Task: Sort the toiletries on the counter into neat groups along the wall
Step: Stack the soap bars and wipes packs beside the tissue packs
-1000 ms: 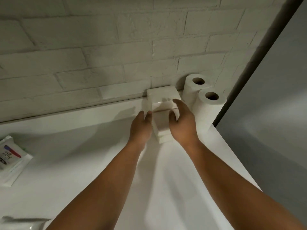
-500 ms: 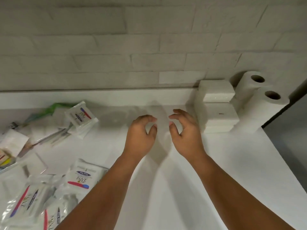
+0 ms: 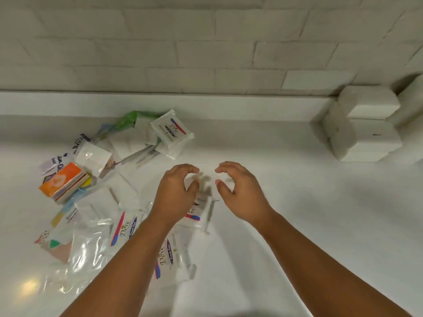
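Loose toiletries lie heaped on the left half of the white counter [image 3: 297,225]: white Dove soap packets [image 3: 170,131] [image 3: 123,227] [image 3: 166,255], an orange box [image 3: 60,180], a green wrapper [image 3: 127,120] and clear plastic sachets [image 3: 87,255]. White tissue packs [image 3: 364,124] are stacked against the wall at the far right. My left hand [image 3: 175,193] hovers over a Dove packet [image 3: 194,212] at the pile's right edge, fingers loosely curled, holding nothing. My right hand [image 3: 240,191] hangs beside it over bare counter, fingers also loosely curled and empty.
A white brick wall [image 3: 206,46] with a low ledge [image 3: 229,106] runs along the back of the counter. A toilet roll [image 3: 412,99] shows at the right edge behind the tissue packs. Bare counter lies between my hands and the tissue packs.
Both hands let go of the tissue packs by the wall and drew back left toward the pile. The view swung left, bringing the heap of toiletries into sight.
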Demonstrator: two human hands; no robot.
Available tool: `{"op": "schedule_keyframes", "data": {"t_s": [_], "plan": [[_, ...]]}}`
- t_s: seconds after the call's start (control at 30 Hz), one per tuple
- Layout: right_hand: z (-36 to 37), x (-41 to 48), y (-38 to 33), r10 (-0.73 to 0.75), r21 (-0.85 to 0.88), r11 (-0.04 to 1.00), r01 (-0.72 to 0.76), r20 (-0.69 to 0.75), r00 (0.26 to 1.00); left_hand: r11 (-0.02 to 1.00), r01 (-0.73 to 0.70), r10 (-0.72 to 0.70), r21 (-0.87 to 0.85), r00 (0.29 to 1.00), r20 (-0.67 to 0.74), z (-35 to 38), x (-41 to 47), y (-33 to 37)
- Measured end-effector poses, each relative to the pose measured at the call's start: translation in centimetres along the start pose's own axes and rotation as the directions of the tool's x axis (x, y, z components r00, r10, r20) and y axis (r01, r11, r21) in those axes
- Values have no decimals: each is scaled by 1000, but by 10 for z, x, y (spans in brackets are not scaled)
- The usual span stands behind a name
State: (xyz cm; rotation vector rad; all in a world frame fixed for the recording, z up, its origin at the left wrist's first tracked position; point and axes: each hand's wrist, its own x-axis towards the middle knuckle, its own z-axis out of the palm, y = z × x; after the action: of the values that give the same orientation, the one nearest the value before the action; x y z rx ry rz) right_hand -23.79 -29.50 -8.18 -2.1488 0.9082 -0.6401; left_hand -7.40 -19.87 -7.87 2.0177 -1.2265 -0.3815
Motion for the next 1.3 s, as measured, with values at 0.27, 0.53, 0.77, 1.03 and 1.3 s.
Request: {"op": "schedule_keyframes", "data": {"t_s": [0.27,0.53,0.77,1.03,1.3], "plan": [[63,-21,-10,154,-179,977,-120,194,969,991,72,-100,116,961,257,-30,-17,-64],[80,-14,-25,319,-284,929,-237,293,901,988,3,-65,154,915,398,-38,-20,-71],[63,-16,-31,440,-203,896,-395,290,850,995,-95,80,15,904,419,-34,-10,-54],[33,-25,-22,572,186,794,-579,91,815,980,-92,143,-177,943,300,-14,-5,-28],[-1,-32,-10,615,800,392,-455,141,776,782,416,-214,-465,879,426,19,-8,-4]]}}
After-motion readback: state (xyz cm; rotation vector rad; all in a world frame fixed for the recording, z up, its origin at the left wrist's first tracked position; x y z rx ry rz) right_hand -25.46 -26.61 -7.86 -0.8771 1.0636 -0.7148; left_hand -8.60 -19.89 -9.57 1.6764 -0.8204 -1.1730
